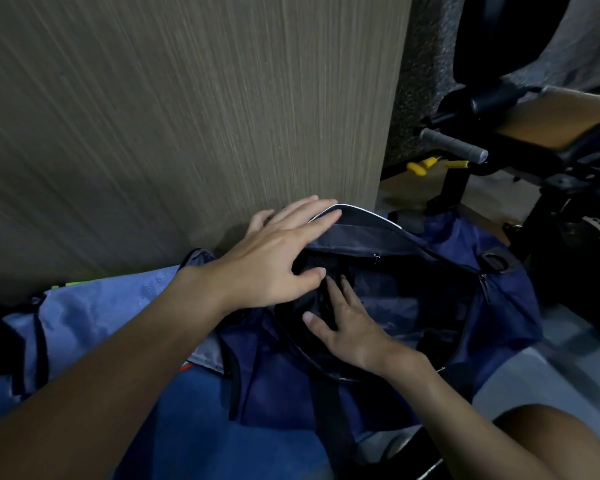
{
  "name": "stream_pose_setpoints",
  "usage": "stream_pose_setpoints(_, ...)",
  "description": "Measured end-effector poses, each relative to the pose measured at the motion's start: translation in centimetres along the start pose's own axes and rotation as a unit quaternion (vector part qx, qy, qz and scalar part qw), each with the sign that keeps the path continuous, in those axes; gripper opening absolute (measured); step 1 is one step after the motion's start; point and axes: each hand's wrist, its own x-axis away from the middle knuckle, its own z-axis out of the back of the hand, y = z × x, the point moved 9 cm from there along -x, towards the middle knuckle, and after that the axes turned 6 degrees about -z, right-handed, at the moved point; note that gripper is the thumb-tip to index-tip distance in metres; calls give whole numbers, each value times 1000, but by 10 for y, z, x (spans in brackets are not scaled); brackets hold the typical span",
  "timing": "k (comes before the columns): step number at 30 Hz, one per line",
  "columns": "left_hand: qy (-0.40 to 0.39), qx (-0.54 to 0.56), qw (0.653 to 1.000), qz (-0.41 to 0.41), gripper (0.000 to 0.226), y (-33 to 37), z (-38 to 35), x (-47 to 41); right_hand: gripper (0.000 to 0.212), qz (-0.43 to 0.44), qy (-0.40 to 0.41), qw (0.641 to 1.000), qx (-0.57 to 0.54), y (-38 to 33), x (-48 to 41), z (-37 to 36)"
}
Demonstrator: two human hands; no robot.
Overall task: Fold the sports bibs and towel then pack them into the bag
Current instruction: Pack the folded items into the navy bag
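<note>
The bag (499,306) is dark blue and lies with its mouth open, right under both hands. Nearest, below the right wrist, a bare knee (551,441) shows. A blue mat (187,420) lies under the left arm. A black strap (329,403) runs down the bag's front, below the right fingers.

The right hand (354,327) is inside the bag's mouth. Its fingers are straight and spread, and they press flat on something dark in there. It is too dark to tell what that is. This hand holds nothing.

Just past those fingertips is the left hand (274,258). Its fingers are straight too, laid flat on the bag's flap (378,233), with the thumb at the edge of the mouth. The flap stands up, and its white rim is at the left fingertips.

To the left of the left wrist lies a light blue cloth (101,313). Beyond the left fingertips stands a brown wall (187,116). Far off to the right of the fingers is a black gym machine (454,188) with a grey handle (454,145).
</note>
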Motion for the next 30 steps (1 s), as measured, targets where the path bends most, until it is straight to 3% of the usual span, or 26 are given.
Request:
stream_pose_setpoints(2, 6, 3, 1000, -1, 80, -1, 2, 1, 90, 5, -2, 1000, 5, -10, -5, -4)
stream_pose_setpoints(5, 7, -4, 1000, -7, 83, -1, 5, 1, 99, 37, -2, 987, 159, -15, -6, 3)
stream_pose_setpoints(9, -10, -12, 1000, -18, 93, -1, 7, 5, 105, 22, -59, 970, 234, 3, -11, 1)
stream_pose_setpoints(15, -45, -38, 998, -33, 106, 0, 10, 5, 103, 21, 3, 983, 182, -18, -28, -19)
stream_pose_setpoints(20, -80, -75, 993, -47, 110, -1, 11, 9, 118, 13, 2, 978, 210, -9, -32, -4)
stream_pose_setpoints(30, -101, -102, 989, -46, 113, -3, 15, 11, 113, 30, 5, 980, 198, -19, -33, -18)
